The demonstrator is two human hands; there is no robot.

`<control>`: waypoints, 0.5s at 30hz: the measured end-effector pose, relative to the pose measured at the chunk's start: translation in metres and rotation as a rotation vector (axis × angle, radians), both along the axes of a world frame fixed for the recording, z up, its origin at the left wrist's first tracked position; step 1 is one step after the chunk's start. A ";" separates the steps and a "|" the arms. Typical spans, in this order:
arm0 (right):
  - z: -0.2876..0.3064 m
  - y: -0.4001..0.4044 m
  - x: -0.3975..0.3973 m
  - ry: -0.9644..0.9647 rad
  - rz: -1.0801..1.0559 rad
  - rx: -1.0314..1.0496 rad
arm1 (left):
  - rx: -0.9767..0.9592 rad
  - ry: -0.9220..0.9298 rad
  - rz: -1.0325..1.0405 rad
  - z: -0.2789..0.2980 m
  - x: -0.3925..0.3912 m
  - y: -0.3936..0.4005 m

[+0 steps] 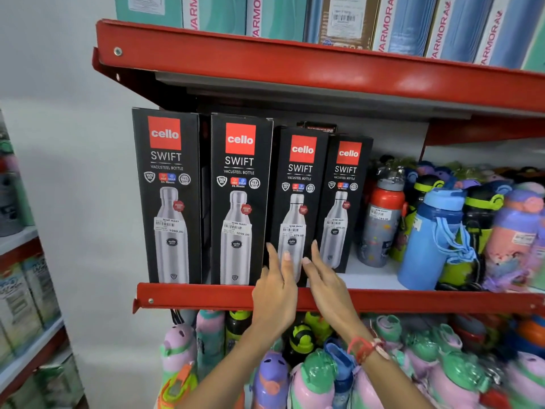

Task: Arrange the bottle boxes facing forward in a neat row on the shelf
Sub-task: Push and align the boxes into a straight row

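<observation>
Progress: four black bottle boxes stood upright on the middle shelf (383, 299) with their printed fronts facing out; the row looked close to done, by my reading.
First box (168, 199): at the far left, square to the red shelf lip, front edge near the lip.
Second box (240, 202): just beside the first with a narrow dark gap between them, also forward.
Third box (296, 202): shorter, set a little further back than the two tall ones.
Fourth box (342, 205): the rightmost, further back again; it seemed the row still stepped away from the lip, so these two probably needed pulling forward.
Left hand (275, 287): fingers spread and loose, lying against the lower left edge of the third box, not clamped on it.
Right hand (326, 278): fingers apart, at the lower right edge of the same box; whether it pressed the card I cannot tell.
Box material: smooth printed cardboard, tall rectangular shape, sharp corners, a white price sticker on each front.
Loose bottles (436, 231): rounded plastic and metal ones crowded the shelf to the right, near the fourth box.
Shelf material: red painted metal lip, white board floor.
</observation>
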State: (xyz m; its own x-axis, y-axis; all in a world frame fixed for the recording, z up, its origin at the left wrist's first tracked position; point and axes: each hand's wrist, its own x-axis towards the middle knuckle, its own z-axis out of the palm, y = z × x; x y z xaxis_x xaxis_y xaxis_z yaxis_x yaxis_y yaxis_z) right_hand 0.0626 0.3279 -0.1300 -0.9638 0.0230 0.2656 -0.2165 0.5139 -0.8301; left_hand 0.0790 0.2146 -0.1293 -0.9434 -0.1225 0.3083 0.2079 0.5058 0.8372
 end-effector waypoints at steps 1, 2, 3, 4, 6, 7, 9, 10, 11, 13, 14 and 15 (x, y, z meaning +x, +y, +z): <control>0.000 0.001 0.003 0.011 0.001 -0.005 | -0.023 0.007 0.010 0.000 0.003 0.000; -0.001 0.003 0.005 0.018 -0.001 -0.011 | -0.045 0.016 0.020 -0.001 0.005 -0.001; -0.002 0.003 0.006 0.025 -0.003 -0.012 | -0.054 0.026 0.028 -0.002 0.007 -0.002; -0.004 0.004 0.007 0.031 -0.006 -0.009 | -0.050 0.031 0.029 -0.004 0.009 -0.004; -0.006 0.004 0.009 0.049 -0.014 0.014 | -0.048 0.033 0.019 -0.005 0.011 -0.007; -0.008 0.004 0.010 0.060 -0.018 0.028 | -0.060 0.037 0.016 -0.007 0.012 -0.008; -0.008 0.006 0.011 0.065 -0.014 0.031 | -0.114 0.038 0.027 -0.006 0.016 -0.009; -0.008 0.007 0.011 0.065 -0.008 0.025 | -0.174 0.036 0.052 -0.003 0.018 -0.010; -0.008 0.009 0.011 0.070 -0.006 0.016 | -0.262 0.049 0.102 0.001 0.021 -0.010; -0.004 0.016 0.010 0.103 -0.043 -0.021 | -0.395 0.159 0.210 0.012 0.026 -0.009; -0.001 0.022 0.008 0.132 -0.083 -0.050 | -0.369 0.251 0.209 0.017 0.027 -0.006; 0.002 0.029 0.004 0.160 -0.131 -0.081 | -0.302 0.326 0.154 0.023 0.028 0.000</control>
State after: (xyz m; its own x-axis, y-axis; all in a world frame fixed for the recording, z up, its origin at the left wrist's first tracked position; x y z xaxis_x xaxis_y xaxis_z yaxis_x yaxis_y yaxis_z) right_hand 0.0665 0.3566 -0.1276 -0.8968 0.1725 0.4074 -0.2850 0.4791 -0.8302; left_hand 0.1070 0.2147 -0.1065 -0.7693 -0.1126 0.6289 0.3388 0.7627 0.5510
